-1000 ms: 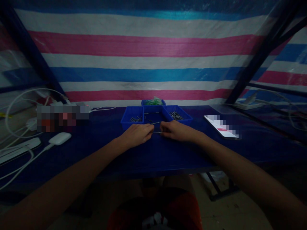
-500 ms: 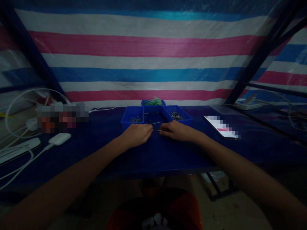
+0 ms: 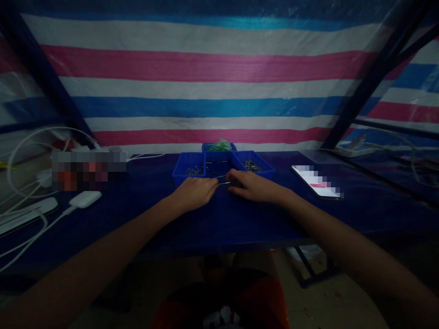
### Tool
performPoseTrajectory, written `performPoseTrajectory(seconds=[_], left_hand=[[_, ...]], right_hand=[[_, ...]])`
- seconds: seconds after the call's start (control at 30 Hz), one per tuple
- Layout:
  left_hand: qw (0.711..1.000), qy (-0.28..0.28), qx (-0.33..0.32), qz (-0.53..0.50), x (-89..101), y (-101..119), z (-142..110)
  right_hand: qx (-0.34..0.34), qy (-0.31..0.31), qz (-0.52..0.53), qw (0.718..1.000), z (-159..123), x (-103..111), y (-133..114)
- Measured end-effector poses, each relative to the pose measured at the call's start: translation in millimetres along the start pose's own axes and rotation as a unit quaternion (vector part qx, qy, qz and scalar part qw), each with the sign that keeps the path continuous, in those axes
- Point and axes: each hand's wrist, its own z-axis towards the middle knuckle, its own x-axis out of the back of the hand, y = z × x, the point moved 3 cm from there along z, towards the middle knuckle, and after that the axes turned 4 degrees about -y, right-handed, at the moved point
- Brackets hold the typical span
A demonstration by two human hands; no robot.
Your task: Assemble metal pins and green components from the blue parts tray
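Both of my hands are close together over the front of the blue table, in front of the blue bins. My left hand [image 3: 197,191] is closed, its fingers pinching a thin metal rod [image 3: 224,183] that points right. My right hand [image 3: 252,185] has curled fingers at the rod's other end. A second thin metal piece [image 3: 222,177] lies just above it, between the fingertips; which hand holds it is unclear. The left blue bin [image 3: 176,169] and the right blue bin [image 3: 269,170] contain small metal pins [image 3: 251,165].
A rear blue bin [image 3: 205,147] holds a green plastic bag [image 3: 220,145]. On the right lies a phone [image 3: 315,183]. White cables and a white charger [image 3: 85,199] occupy the table's left side. Blue frame posts and a striped sheet [image 3: 219,107] stand behind.
My right fingers have lifted and opened slightly, with the fingertips nearer the upper metal piece. The rods have tilted a little. My left hand has stayed nearly still.
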Motion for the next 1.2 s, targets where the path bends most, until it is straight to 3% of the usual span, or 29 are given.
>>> performPoseTrajectory(seconds=[0.23, 0.4, 0.5, 0.6, 0.73, 0.9, 1.0, 1.2], left_hand=[[0.999, -0.025, 0.033, 0.017, -4.8, -3.2, 0.1], [0.998, -0.026, 0.053, 0.0, -3.5, -4.4, 0.6], [0.998, -0.036, 0.051, -0.003, -3.3, -4.3, 0.5], [0.998, -0.049, 0.044, -0.001, -3.1, -4.0, 0.3], [0.997, -0.059, 0.043, -0.008, -2.4, -4.1, -0.5], [0.997, -0.063, 0.048, -0.009, -4.6, -5.1, -0.8], [0.996, -0.063, 0.064, -0.002, -8.0, -6.9, -0.8], [0.991, -0.086, 0.102, -0.008, -13.3, -9.5, -0.2]], right_hand=[[0.052, -0.044, 0.003, 0.998, 0.1, -1.0, -6.9], [0.059, -0.022, -0.01, 0.998, 0.7, 3.6, -6.3], [0.029, 0.041, -0.049, 0.998, -0.3, 14.2, 0.8], [-0.051, 0.109, -0.086, 0.989, -3.0, 25.2, 16.3], [-0.141, 0.139, -0.137, 0.971, -6.9, 30.4, 35.3], [-0.137, 0.172, -0.131, 0.967, -7.2, 31.6, 27.2], [-0.082, 0.142, -0.11, 0.98, -3.8, 26.0, 12.4], [0.006, -0.005, -0.06, 0.998, 3.5, -4.2, 1.3]])
